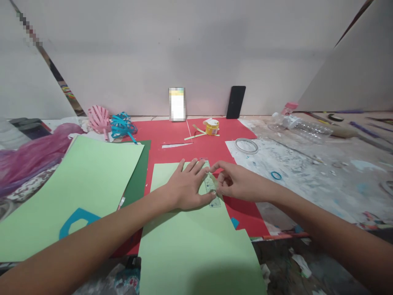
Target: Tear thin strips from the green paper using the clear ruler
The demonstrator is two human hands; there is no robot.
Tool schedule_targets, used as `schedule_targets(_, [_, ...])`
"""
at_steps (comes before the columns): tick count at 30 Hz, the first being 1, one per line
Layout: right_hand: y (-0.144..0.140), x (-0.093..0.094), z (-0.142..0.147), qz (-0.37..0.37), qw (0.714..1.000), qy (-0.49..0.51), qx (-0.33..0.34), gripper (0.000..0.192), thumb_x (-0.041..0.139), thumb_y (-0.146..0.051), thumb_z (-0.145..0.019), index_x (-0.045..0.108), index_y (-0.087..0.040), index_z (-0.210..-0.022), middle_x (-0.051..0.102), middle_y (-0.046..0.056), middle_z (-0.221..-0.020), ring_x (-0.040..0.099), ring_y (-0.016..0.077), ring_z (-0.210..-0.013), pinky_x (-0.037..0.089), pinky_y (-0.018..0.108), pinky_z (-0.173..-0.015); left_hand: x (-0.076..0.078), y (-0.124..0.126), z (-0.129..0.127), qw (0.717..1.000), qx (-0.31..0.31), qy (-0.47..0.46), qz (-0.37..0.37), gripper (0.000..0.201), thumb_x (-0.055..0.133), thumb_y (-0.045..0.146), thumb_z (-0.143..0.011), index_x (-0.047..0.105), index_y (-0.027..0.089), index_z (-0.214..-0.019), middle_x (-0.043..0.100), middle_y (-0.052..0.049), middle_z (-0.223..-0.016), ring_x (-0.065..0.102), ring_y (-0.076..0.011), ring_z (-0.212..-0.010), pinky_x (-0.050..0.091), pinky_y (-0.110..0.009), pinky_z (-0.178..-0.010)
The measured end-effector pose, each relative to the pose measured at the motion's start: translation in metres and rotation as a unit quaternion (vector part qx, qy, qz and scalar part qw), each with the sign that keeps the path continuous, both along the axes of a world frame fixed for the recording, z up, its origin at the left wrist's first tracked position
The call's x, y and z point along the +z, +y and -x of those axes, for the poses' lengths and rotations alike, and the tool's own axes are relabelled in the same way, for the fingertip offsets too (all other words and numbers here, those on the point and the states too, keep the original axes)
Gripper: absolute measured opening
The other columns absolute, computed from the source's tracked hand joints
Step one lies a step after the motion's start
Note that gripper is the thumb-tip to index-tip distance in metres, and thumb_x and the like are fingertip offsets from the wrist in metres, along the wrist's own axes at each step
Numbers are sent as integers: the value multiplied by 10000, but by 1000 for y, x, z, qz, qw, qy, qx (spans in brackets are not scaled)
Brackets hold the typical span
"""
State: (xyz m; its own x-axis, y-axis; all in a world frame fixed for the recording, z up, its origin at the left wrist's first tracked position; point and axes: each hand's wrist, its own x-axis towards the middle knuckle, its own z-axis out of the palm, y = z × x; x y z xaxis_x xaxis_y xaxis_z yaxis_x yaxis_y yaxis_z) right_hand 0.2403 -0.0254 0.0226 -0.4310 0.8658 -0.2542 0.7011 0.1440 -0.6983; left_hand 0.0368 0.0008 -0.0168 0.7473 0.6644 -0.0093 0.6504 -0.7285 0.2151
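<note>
A light green sheet of paper (184,241) lies before me and hangs over the table's front edge. Near its upper right edge is a clear plastic ruler (215,200). My left hand (188,188) is spread flat on the sheet, its thumb and fingers reaching onto the ruler. Beside the ruler's right side, my right hand (238,180) has its fingers curled together, the index finger stretched toward the ruler's upper part. Whatever is between those fingertips is too small to make out. Lower down, the sheet's right edge has a step in it.
Red paper (166,131) lies underneath. More green paper (101,172) with a blue cutout (66,225) is at left. Behind are paper ornaments (98,119), a yellow tape roll (211,128) and two phones (236,102). A tape ring (246,146) and plastic bottle (307,127) lie right.
</note>
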Motion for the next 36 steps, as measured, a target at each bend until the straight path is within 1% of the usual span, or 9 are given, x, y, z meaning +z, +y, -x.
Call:
schedule_targets(4, [-2, -2, -1, -10, 1000, -23, 14, 361, 588, -231, -786, 446, -198, -1116, 626, -5, -747, 565, 156, -650, 413, 259, -581, -2, 0, 0, 1000, 1, 11, -16, 764, 316, 679, -897, 294, 182, -1476, 151, -117, -1601, 118, -354, -1462, 95, -594, -1148])
schedule_targets(7, [-5, -3, 2, -34, 999, -35, 3, 301, 553, -211, -798, 466, -193, -1085, 594, -8, -713, 537, 153, -627, 383, 254, -554, -3, 1, 1, 1000, -3, 18, -21, 745, 353, 646, -896, 285, 184, -1477, 144, -121, -1602, 115, -348, -1463, 94, -591, -1150])
schedule_targets(10, [-8, -2, 6, -53, 998, -34, -5, 263, 547, -189, -792, 483, -188, -1047, 579, -6, -697, 515, 149, -612, 374, 252, -553, -3, 0, 2, 1000, -5, 15, -24, 741, 349, 649, -897, 290, 185, -1472, 150, -126, -1600, 118, -358, -1461, 101, -597, -1147])
schedule_targets(14, [-10, 1, 6, -23, 1000, 1, 12, 327, 578, -184, -767, 462, -201, -1073, 579, -22, -701, 525, 144, -619, 391, 247, -561, -1, -1, 2, 1000, -9, 11, -28, 735, 348, 640, -902, 294, 178, -1471, 160, -139, -1596, 138, -371, -1455, 119, -599, -1143])
schedule_targets(21, [-14, 0, 0, 9, 1000, 12, 1, 339, 589, -173, -760, 453, -208, -1068, 588, -22, -710, 537, 146, -639, 423, 250, -586, 0, -1, 1, 999, -10, 20, -33, 766, 281, 683, -909, 306, 163, -1471, 171, -140, -1593, 141, -377, -1453, 127, -605, -1138])
schedule_targets(23, [-16, -2, -1, -1, 1000, -1, 1, 319, 577, -172, -769, 465, -207, -1066, 568, -25, -690, 519, 143, -619, 405, 247, -565, -2, 1, 0, 999, -7, 21, -31, 785, 265, 702, -903, 302, 168, -1478, 163, -132, -1596, 138, -374, -1454, 120, -606, -1139])
schedule_targets(27, [-20, -3, 0, -47, 999, -16, 3, 246, 542, -168, -792, 488, -199, -1031, 556, -20, -684, 502, 140, -610, 371, 245, -546, -4, 1, 0, 999, -2, 28, -28, 804, 254, 706, -902, 275, 166, -1496, 137, -122, -1601, 113, -353, -1463, 97, -590, -1150])
schedule_targets(32, [-25, -2, 3, -46, 999, -9, 4, 250, 540, -173, -793, 480, -211, -1033, 569, -30, -671, 524, 141, -607, 370, 240, -543, -1, 0, 0, 999, -10, 31, -38, 793, 271, 685, -911, 285, 145, -1491, 157, -141, -1595, 126, -364, -1458, 113, -588, -1147])
schedule_targets(36, [-28, 1, 5, -43, 999, -1, 0, 256, 556, -169, -777, 482, -212, -1018, 582, -28, -673, 533, 142, -609, 382, 242, -552, -1, 0, 1, 999, -13, 34, -31, 778, 306, 667, -911, 268, 156, -1497, 148, -133, -1598, 119, -355, -1462, 114, -586, -1148])
